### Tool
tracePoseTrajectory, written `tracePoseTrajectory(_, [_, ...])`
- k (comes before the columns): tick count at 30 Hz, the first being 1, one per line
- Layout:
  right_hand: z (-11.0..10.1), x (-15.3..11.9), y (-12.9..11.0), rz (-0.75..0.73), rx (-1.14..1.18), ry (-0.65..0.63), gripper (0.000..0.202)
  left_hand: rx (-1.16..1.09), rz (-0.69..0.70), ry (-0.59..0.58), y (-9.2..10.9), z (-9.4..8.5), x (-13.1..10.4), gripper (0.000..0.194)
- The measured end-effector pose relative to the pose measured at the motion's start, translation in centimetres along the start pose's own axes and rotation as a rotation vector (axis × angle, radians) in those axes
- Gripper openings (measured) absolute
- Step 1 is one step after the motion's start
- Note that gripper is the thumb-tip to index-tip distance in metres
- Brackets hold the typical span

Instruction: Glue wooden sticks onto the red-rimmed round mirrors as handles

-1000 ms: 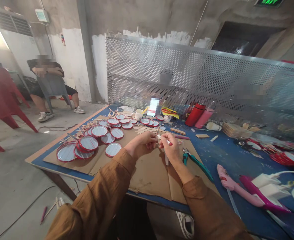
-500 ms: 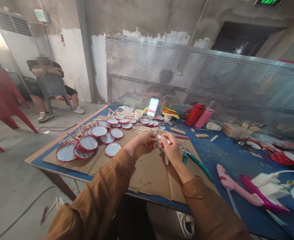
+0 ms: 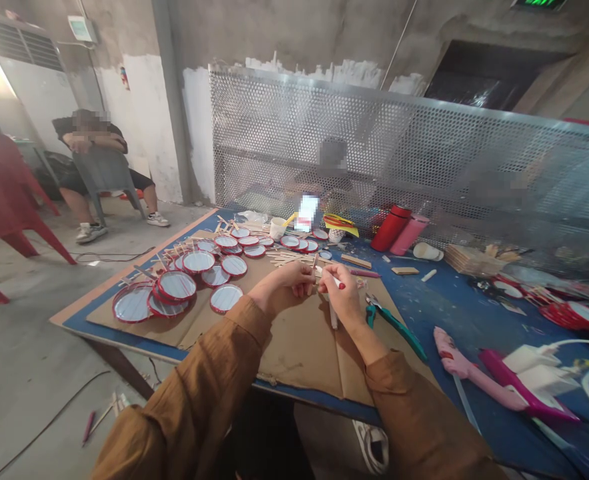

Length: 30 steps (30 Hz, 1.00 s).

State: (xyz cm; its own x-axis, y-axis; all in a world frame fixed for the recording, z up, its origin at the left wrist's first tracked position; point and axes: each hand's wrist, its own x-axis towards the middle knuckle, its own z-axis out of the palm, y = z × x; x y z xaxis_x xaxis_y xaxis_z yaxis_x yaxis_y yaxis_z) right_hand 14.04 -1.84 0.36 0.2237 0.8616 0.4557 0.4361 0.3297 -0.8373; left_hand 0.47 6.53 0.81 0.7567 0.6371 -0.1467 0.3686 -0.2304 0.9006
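Note:
Over the cardboard sheet (image 3: 294, 363), my left hand (image 3: 294, 283) is closed around a thin wooden stick (image 3: 315, 261) that points upward. Close beside it, my right hand (image 3: 341, 293) pinches a slim white pen-like thing with a red end (image 3: 341, 285). Its tip is hidden by the fingers, so I cannot see whether it touches the stick. Below the right hand lies a pale stick (image 3: 333, 317). Teal-handled pliers (image 3: 397, 327) rest just to the right. Round red-rimmed discs (image 3: 177, 285) are piled to the left, several overlapping.
A pink glue gun (image 3: 469, 373) and a magenta power strip (image 3: 524, 393) with white plugs lie at the right. Farther back stand a phone (image 3: 306, 213), paper cup (image 3: 277, 229), and red bottle (image 3: 391, 228) before a perforated metal screen (image 3: 274, 133). A person (image 3: 94, 153) sits beyond.
Both hands keep almost the same pose and place. Nothing has visibly been picked up or let go.

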Motion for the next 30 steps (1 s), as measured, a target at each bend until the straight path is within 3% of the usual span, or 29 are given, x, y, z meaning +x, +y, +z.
tracePoseTrajectory(10, [-0.19,0.03,-0.48,0.039,0.012,0.052,0.022,-0.022,-0.026,0.002,0.09,0.04,0.09,0.016])
tracePoseTrajectory(30, [-0.27,0.06,-0.37,0.025,-0.021,-0.004,0.021,-0.011,0.006,-0.004,-0.18,0.05,0.17,0.018])
